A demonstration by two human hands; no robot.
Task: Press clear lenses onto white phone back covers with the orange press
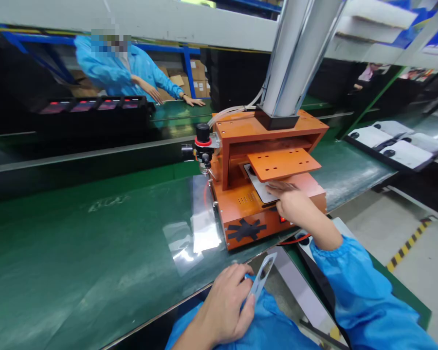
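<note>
My left hand [226, 302] is near the table's front edge, its thumb and fingers closed on a thin pale panel [257, 286] with a dark round spot. The panel is tilted up, nearly edge-on. My right hand [295, 201] reaches into an orange press [273, 221], below its raised upper plate [284, 164]. Its blurred fingers lie over the right side of a white panel [260, 188] on the press bed. Whether they grip that panel or only touch it, I cannot tell.
Clear plastic sheets [206, 228] lie left of the press. A black regulator [203, 146] juts from the press's left side. White panels with black circles [405, 153] sit on a rack at right. Across the line, a person in blue [146, 73] rests hands on the green surface.
</note>
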